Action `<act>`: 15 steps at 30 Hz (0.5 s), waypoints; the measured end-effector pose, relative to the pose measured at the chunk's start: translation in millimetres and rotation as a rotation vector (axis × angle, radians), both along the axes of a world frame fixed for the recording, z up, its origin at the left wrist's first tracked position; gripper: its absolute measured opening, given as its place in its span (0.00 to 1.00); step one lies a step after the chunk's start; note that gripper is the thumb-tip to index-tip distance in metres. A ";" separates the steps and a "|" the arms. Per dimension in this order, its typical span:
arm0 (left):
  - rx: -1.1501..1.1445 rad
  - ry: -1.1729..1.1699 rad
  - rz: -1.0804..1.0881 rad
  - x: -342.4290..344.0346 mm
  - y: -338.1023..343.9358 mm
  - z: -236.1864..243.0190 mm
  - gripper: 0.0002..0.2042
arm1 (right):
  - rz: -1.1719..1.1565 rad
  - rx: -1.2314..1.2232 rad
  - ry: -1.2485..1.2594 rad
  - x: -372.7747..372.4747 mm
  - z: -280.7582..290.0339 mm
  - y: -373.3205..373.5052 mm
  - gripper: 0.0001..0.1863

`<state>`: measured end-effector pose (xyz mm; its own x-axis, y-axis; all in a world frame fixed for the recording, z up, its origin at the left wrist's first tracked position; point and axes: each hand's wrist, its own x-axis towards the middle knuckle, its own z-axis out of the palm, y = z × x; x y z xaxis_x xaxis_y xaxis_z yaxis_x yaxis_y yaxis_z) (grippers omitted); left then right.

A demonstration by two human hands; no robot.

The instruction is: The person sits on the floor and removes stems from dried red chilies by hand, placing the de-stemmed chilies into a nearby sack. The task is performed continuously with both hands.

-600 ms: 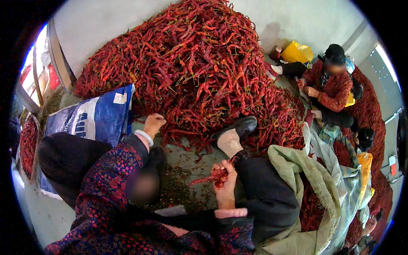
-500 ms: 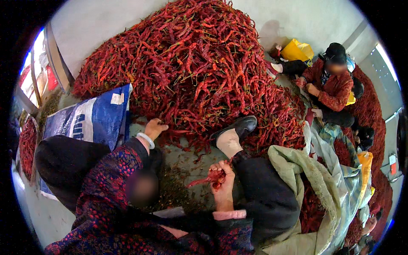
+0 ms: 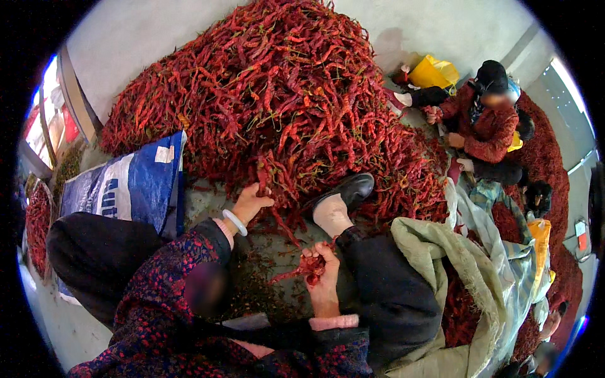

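A tall heap of red dried chili peppers (image 3: 271, 94) rises in front of me. At its near edge my left hand (image 3: 253, 203), with a white bangle at the wrist, has its fingers closed on a red chili pepper (image 3: 263, 175) that sticks up past the fingertips. Another pepper (image 3: 285, 227) lies just beside the thumb. Lower and to the right, my right hand (image 3: 324, 277) is wrapped round a small bunch of red chili peppers (image 3: 307, 268), their ends poking out to the left. The fingers partly hide that bunch.
A blue and white woven sack (image 3: 135, 183) lies at left. Right of my leg stands an open pale sack (image 3: 435, 246) with red peppers inside. Dark debris (image 3: 252, 286) covers the floor between my legs. A co-worker (image 3: 485, 126) sits at right, near a yellow bag (image 3: 435, 71).
My left hand has moved right and slightly nearer me, and a chili pepper now shows at its fingertips. My right hand keeps its bunch and has hardly moved.
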<state>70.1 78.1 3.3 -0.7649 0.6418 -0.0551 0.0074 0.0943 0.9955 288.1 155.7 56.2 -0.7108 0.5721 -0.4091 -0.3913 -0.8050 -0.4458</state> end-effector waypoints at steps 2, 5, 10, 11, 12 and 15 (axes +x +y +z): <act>0.014 0.002 0.000 -11.9 -1.5 -27.3 0.08 | 0.001 0.001 0.008 -5.6 0.5 -4.2 0.09; 0.179 -0.189 -0.213 28.7 9.8 36.2 0.06 | -0.060 0.016 -0.005 6.5 -3.2 4.8 0.08; 0.257 -0.388 -0.331 50.7 0.1 70.2 0.08 | -0.056 0.052 0.067 5.4 9.2 2.7 0.06; 0.291 -0.414 -0.347 52.7 -1.8 74.4 0.08 | -0.048 0.051 0.080 3.4 11.3 2.5 0.06; 0.327 -0.422 -0.385 55.2 -1.2 80.1 0.09 | -0.048 0.049 0.085 3.3 12.1 3.2 0.06; 0.382 -0.477 -0.434 62.8 -0.4 96.7 0.08 | -0.046 0.121 0.049 5.8 9.0 6.3 0.04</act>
